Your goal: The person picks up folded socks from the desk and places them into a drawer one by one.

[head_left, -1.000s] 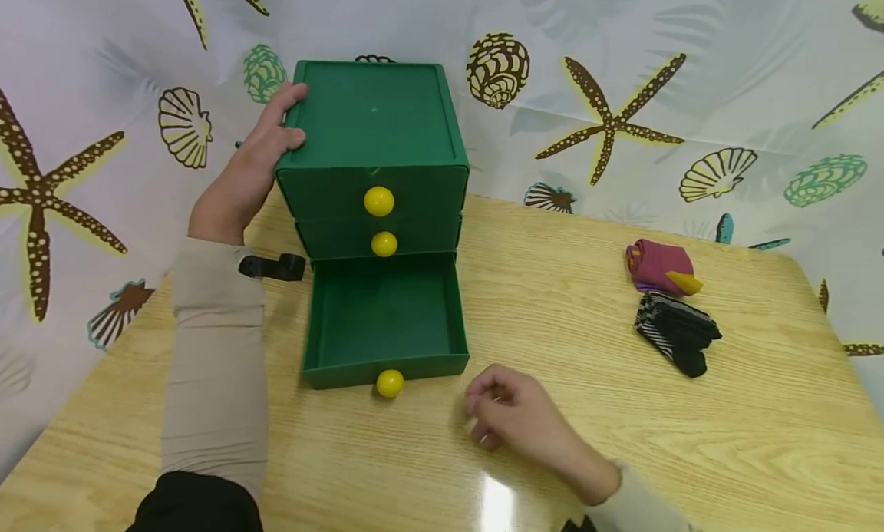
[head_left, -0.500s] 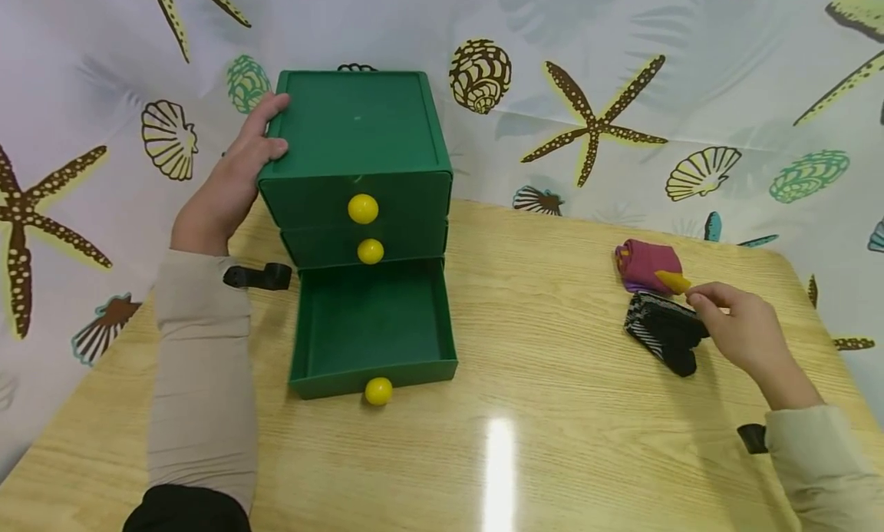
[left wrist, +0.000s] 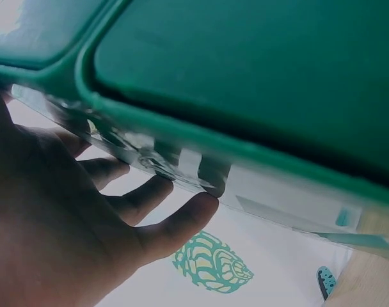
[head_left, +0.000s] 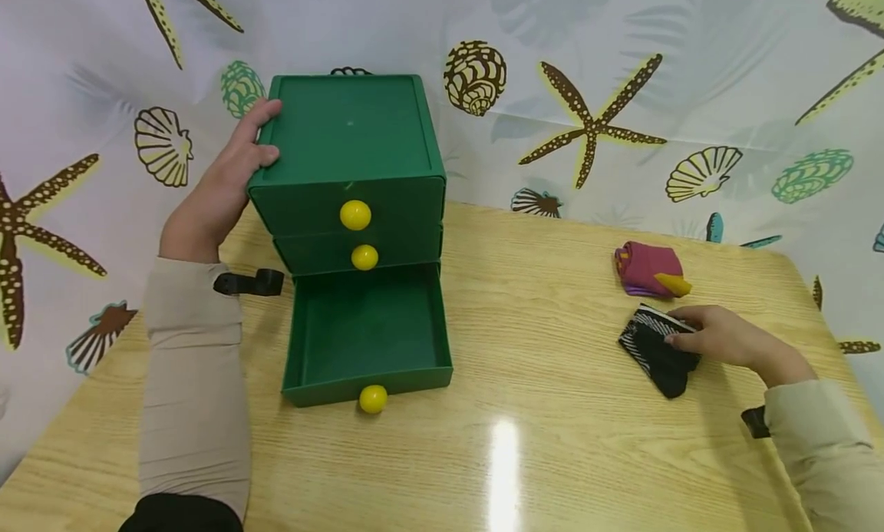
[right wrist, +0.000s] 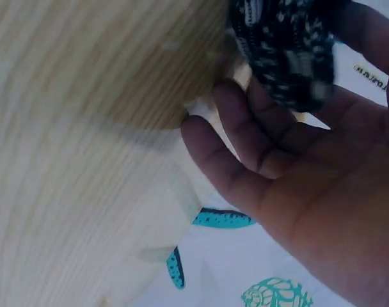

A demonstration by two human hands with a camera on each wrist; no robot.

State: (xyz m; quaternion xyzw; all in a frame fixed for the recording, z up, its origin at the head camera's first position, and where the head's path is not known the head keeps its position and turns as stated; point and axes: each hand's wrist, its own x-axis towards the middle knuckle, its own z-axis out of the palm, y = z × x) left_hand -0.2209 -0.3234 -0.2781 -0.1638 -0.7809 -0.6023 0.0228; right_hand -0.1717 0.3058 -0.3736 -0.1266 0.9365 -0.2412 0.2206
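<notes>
A green drawer cabinet (head_left: 352, 129) with yellow knobs stands at the left in the head view. Its bottom drawer (head_left: 369, 332) is pulled out and bare inside. My left hand (head_left: 214, 183) rests against the cabinet's left side, two fingertips over its top edge. The left wrist view shows its fingers (left wrist: 182, 220) spread and fairly straight against the panel. On the right, my right hand (head_left: 735, 340) pinches a black folded sock (head_left: 659, 355) with white stripes between thumb and fingers. In the right wrist view the sock (right wrist: 290, 61) hangs at the fingers, slightly blurred.
A folded maroon sock (head_left: 649, 267) with a mustard tip lies just behind the black one. The wooden table (head_left: 539, 302) meets a white cloth (head_left: 470, 156) printed with starfish and shells at the back.
My right hand has gone from beside the open drawer to the right and now pinches the black sock, which has shifted slightly toward me. The left hand keeps its place on the cabinet.
</notes>
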